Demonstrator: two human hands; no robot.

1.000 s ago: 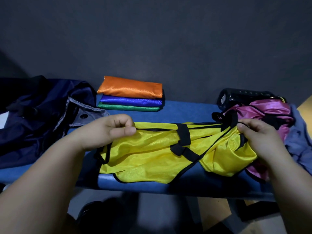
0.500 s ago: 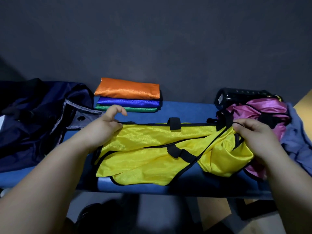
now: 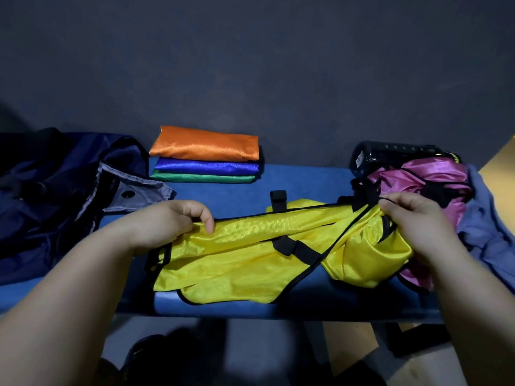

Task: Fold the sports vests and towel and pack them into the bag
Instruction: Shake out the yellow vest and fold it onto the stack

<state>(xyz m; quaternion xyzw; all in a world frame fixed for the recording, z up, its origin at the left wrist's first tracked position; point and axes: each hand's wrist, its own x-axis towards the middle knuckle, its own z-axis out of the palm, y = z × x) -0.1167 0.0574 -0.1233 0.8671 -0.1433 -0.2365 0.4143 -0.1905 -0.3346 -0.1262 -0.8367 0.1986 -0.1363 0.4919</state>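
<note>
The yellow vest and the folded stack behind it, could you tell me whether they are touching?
Apart. The head view shows bare blue table between the yellow vest and the folded stack.

glossy yellow vest, matt blue tabletop

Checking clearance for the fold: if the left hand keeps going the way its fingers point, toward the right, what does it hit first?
Probably the black strap on the yellow vest. The left hand pinches the vest's top edge, fingers pointing right along the fabric. Depth is unclear, so it might pass above the strap.
</note>
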